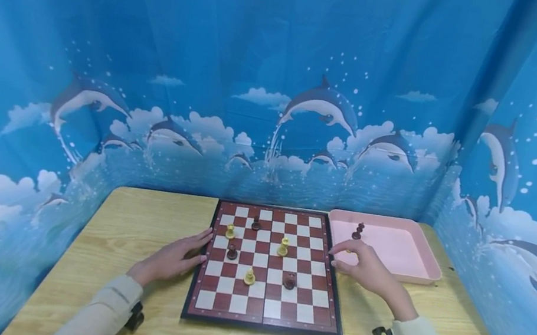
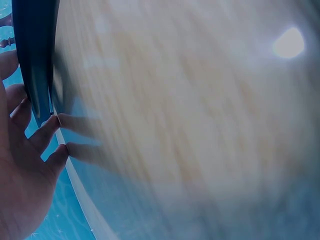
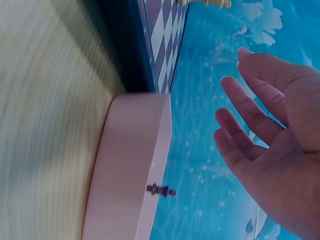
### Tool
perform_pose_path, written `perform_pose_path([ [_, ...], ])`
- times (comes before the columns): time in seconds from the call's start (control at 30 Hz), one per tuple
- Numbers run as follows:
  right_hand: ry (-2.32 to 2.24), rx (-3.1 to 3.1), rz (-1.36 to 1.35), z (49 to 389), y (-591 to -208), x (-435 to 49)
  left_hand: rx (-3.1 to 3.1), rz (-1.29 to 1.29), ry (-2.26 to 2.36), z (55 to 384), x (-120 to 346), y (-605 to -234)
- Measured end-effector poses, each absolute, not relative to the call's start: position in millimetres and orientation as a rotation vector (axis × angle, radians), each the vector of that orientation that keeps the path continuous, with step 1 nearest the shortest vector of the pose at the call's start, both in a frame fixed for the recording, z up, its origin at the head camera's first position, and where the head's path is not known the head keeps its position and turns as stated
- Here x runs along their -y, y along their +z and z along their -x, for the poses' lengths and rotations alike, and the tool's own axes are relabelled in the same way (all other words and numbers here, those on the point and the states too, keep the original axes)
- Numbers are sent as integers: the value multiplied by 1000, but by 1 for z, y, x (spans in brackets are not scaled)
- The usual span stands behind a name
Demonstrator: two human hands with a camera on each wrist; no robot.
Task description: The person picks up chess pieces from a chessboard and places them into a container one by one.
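Six chess pieces stand on the red-and-white chessboard point(image 1: 260, 260) between the two hands. The left hand point(image 1: 173, 258) has its fingers extended and apart, their tips touching the board's left edge, and they hold no piece. Just to the right of those fingertips stands one yellow piece point(image 1: 230, 232); a dark piece point(image 1: 232, 253) stands near the gap between thumb and index finger. Another dark one point(image 1: 256, 224) is farther off, beyond the fingertips, and a second yellow one point(image 1: 250, 277) lies nearer the person than the left thumb, to its right.

The right hand point(image 1: 364, 266) hangs above the board's right edge, its fingers gently bent and spread, with a clear gap from thumb to index finger and nothing in between. Well to the left of its fingertips is a third yellow piece point(image 1: 283, 247); a third dark one point(image 1: 289, 280) is left of them and closer to the person. The pink tray point(image 1: 405, 245) spreads beneath and to the right of these fingers, and an upright dark chessman point(image 1: 358, 231) in it stands just beyond the index finger.
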State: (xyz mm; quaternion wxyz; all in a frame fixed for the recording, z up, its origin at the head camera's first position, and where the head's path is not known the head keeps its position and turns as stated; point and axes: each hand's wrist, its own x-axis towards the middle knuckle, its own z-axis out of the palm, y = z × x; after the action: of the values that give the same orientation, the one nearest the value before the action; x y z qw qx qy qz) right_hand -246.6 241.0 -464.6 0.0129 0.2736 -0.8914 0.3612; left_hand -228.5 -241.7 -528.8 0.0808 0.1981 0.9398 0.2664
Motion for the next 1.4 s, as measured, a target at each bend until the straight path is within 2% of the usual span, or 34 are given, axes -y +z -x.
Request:
perform_pose_path([
  [0.4, 1160, 2827, -1082, 235, -471, -209, -2819, -608, 807, 229, 242, -529],
  [1.4, 1151, 2911, -1196, 230, -482, -178, -2821, -612, 810, 229, 242, -529],
])
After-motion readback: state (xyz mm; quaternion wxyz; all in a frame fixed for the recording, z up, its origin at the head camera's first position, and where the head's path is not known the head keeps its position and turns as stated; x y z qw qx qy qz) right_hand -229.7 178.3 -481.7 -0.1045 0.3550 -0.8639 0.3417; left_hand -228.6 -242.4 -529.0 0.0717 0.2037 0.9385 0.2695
